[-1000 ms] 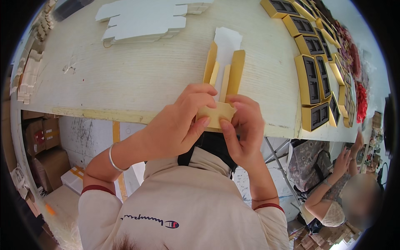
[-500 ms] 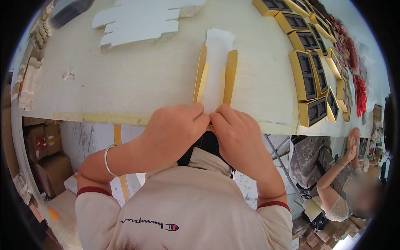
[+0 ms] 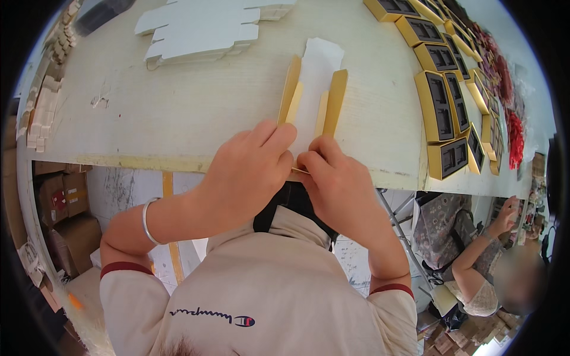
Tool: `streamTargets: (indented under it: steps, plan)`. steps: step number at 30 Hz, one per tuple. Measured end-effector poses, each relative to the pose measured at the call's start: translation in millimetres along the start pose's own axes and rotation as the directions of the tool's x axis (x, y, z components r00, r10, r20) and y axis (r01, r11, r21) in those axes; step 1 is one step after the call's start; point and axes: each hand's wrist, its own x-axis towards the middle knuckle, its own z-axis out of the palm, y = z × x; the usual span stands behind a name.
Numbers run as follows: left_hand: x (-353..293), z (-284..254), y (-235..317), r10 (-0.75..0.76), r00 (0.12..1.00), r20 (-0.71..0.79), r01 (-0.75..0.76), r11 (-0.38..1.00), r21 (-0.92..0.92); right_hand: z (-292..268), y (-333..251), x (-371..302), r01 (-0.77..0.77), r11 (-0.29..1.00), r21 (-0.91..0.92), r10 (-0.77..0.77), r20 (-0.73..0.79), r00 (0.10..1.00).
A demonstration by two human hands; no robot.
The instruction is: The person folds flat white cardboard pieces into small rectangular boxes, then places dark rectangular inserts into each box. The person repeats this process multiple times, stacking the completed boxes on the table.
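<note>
A partly folded cardboard box (image 3: 310,83), gold outside and white inside, lies near the table's front edge. Its two long side walls stand up, and a white end flap lies flat at the far end. My left hand (image 3: 252,163) is closed on the near left corner of the box, fingers bent against the side wall. Closed on the near right corner is my right hand (image 3: 337,178), its thumb and forefinger pinching the card. Between the hands a thin gold edge shows at the near end; the rest of that end is hidden by my fingers.
A stack of flat white box blanks (image 3: 202,29) lies at the far left. Gold boxes with black inserts (image 3: 439,107) stand in rows on the right, beside red tassels (image 3: 515,142). Cut card pieces (image 3: 44,113) line the left edge. Another person (image 3: 475,273) sits at lower right.
The box has turned slightly, its far end shifting right. My left hand has moved up along the left wall, and the hands are a little farther apart.
</note>
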Motion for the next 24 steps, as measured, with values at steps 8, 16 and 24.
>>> streamTargets:
  steps: [8,16,24]
  plan:
    - [2.5,-17.2,-13.2,-0.032,0.995,0.090,0.027,0.998,0.054,0.5,9.4,-4.2,0.112,0.992,0.064,-0.112,-0.007,0.994]
    - [7.3,-44.3,-45.0,0.005,0.998,0.061,0.012,0.960,-0.280,-25.0,33.0,-6.9,0.065,0.919,-0.390,-0.161,-0.218,0.963]
    - [-6.1,-14.4,-33.7,-0.045,0.997,-0.055,0.043,0.998,-0.036,-18.2,13.7,-2.5,0.229,0.965,-0.126,-0.257,-0.280,0.925]
